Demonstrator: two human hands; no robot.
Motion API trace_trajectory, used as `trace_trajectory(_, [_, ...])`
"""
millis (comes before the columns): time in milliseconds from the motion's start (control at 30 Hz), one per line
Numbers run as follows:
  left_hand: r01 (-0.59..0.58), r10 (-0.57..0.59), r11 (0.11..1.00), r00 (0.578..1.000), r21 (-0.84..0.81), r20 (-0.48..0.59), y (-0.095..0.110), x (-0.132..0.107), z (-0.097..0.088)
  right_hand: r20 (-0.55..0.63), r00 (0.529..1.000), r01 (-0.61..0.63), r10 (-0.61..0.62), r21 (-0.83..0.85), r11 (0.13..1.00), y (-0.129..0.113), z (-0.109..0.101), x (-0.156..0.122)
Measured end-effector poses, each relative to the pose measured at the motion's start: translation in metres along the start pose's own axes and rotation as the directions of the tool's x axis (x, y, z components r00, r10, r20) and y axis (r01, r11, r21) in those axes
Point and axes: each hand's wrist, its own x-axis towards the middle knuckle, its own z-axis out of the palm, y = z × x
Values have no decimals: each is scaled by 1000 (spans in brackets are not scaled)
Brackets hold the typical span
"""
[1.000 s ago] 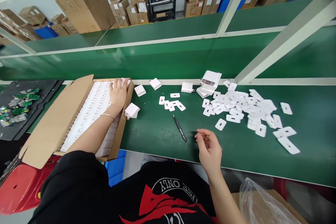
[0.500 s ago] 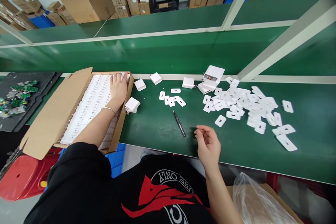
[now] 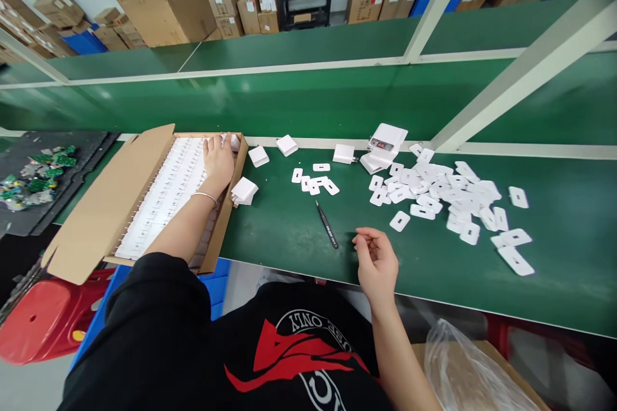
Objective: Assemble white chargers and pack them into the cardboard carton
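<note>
My left hand (image 3: 218, 160) rests palm down at the far end of an open cardboard box (image 3: 96, 218) filled with rows of white parts (image 3: 166, 196); its fingers touch a white part at the box's back corner. My right hand (image 3: 378, 261) hovers loosely curled near the bench's front edge and holds nothing. Black tweezers (image 3: 327, 225) lie on the green bench just left of it. A small group of white plates (image 3: 315, 182) lies beyond the tweezers. A large scatter of white plates (image 3: 448, 196) spreads to the right.
White charger shells (image 3: 243, 191) (image 3: 258, 155) (image 3: 286, 144) (image 3: 344, 153) lie beside the box and along the back rail. A stack of white shells (image 3: 385, 144) stands behind the plates. A black tray with green circuit boards (image 3: 33, 176) sits left. A slanted white post (image 3: 520, 64) rises at right.
Both hands stay about where they were. The view has shifted slightly; my right hand has edged a little nearer the front edge.
</note>
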Motion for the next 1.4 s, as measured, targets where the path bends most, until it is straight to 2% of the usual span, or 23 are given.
trace_trajectory(200, [29,-29,1000,999,2,-13,0,-4,3,12,1000,5,-5,4,1000,0,0,0])
trace_trajectory(333, [27,-27,999,999,-21,-34,0,0,-5,20,1000,18,-18,-14,1000,1,0,1])
trace_trajectory(400, [21,-23,999,998,-30,-58,-4,15,-13,37,999,37,-36,-35,999,0,0,1])
trace_trajectory(467, [67,-70,996,996,-64,-52,-8,41,-22,53,997,60,-56,-61,996,0,0,3])
trace_trajectory(567, [137,-133,977,990,-162,35,-8,83,-29,62,995,84,-78,-102,991,2,1,4])
trace_trajectory(633, [137,-121,966,989,-218,85,0,105,-25,59,995,90,-83,-125,988,4,1,5])
trace_trajectory(733, [111,-75,951,988,-290,133,18,119,-8,55,995,90,-82,-163,983,7,0,5])
trace_trajectory(833, [108,-36,922,980,-371,196,28,119,13,49,996,84,-76,-196,977,11,-2,4])
trace_trajectory(933, [141,-34,900,966,-412,257,28,115,25,55,997,57,-45,-221,974,15,-3,4])
trace_trajectory(1200, [220,-106,896,949,-386,296,28,111,29,19,1000,15,-9,-292,956,20,-6,2])
trace_trajectory(1400, [204,-103,856,968,-475,230,29,100,29,45,999,29,-16,-303,953,29,-12,3])
